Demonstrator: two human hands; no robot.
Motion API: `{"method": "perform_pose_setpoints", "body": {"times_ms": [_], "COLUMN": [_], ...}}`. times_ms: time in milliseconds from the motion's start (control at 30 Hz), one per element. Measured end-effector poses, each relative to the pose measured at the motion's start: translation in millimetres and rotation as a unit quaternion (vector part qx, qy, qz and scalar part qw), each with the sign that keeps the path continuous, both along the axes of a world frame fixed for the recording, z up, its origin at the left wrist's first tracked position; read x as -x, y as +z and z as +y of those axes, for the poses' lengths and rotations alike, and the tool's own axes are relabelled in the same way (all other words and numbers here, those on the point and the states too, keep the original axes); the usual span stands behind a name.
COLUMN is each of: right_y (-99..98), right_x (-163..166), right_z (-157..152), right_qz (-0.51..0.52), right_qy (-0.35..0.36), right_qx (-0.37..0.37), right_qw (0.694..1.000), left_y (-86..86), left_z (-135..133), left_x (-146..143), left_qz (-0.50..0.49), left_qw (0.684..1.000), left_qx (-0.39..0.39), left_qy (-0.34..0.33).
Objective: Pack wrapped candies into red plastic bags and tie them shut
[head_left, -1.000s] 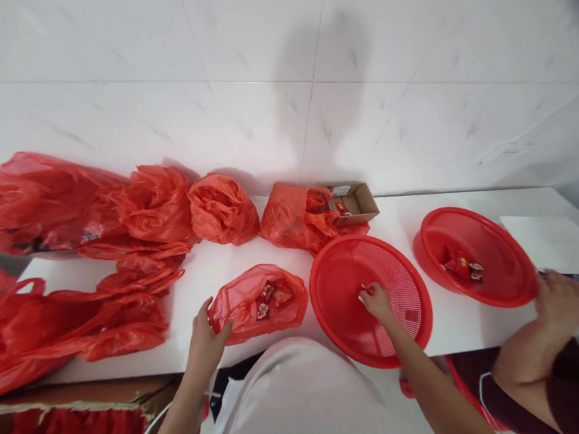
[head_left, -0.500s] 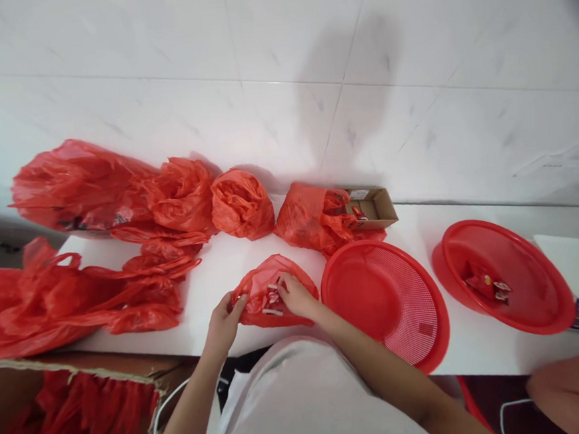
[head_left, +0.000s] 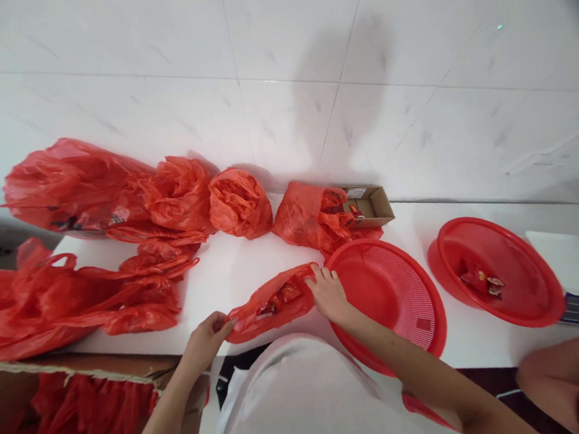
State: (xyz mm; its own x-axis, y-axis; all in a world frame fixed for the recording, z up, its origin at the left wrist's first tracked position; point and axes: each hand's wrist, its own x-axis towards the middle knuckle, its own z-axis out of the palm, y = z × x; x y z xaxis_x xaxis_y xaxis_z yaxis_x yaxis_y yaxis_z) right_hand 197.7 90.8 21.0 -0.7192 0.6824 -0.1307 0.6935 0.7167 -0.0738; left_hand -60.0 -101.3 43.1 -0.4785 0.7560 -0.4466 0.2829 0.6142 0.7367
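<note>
A red plastic bag is stretched between my two hands at the front of the white table. My left hand pinches its left end. Closed on the right end is my right hand, just beside the rim of a red plastic basket. Through the bag's opening show several small wrapped packets, red with some white and dark print; their kind is too small to make out.
Several filled red bags line the wall, others lie left. A small cardboard box stands behind the basket. Rightward, a red basin holds packets. A large carton with red bags is lower left. Another person's arm is lower right.
My right hand has come out of the bag's opening and moved right to its edge. My left hand has shifted left and down, and the bag is now pulled long and narrow.
</note>
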Motion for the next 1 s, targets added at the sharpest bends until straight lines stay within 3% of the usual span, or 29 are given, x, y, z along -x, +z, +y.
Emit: {"method": "perform_pose_setpoints", "body": {"times_ms": [100,233,333,400,467,500,600,667,800,1000], "right_y": [-3.9,-13.9,-9.7,5.7,29.7,43.2,81.7,102.3,132.7,151.2], "right_x": [2.2,19.8,35.4,40.6,38.8,35.5,19.9,9.4,-1.9,3.4], "right_z": [9.6,19.7,23.4,24.9,26.8,28.1,32.4,33.1,25.2,14.3], "right_qz": [0.004,0.004,0.022,0.048,0.157,0.24,0.452,0.48,0.49,0.467], "right_qy": [0.006,0.021,0.025,0.027,0.015,0.002,-0.039,-0.063,-0.077,-0.078], "right_qx": [0.007,0.036,0.052,0.055,0.076,0.098,0.196,0.243,0.277,0.296], "right_qw": [1.0,0.999,0.998,0.997,0.985,0.966,0.869,0.84,0.823,0.83], "left_y": [2.1,10.8,23.0,34.9,49.8,58.1,81.7,93.2,103.4,114.3], "left_z": [-7.4,-1.6,4.8,5.2,2.4,0.6,-1.8,0.3,7.1,18.7], "left_x": [0.1,-0.9,-1.5,-1.8,-1.5,-1.0,1.6,2.6,-2.4,-20.9], "left_qz": [-0.015,-0.054,-0.076,-0.086,-0.079,-0.071,-0.044,-0.031,-0.06,-0.179], "left_qw": [0.999,0.998,0.996,0.993,0.993,0.993,0.987,0.976,0.953,0.918], "left_qx": [0.018,-0.017,-0.048,-0.071,-0.089,-0.097,-0.151,-0.206,-0.292,-0.353], "left_qy": [-0.025,-0.007,0.019,0.028,0.023,0.017,0.026,0.057,0.049,-0.002]}}
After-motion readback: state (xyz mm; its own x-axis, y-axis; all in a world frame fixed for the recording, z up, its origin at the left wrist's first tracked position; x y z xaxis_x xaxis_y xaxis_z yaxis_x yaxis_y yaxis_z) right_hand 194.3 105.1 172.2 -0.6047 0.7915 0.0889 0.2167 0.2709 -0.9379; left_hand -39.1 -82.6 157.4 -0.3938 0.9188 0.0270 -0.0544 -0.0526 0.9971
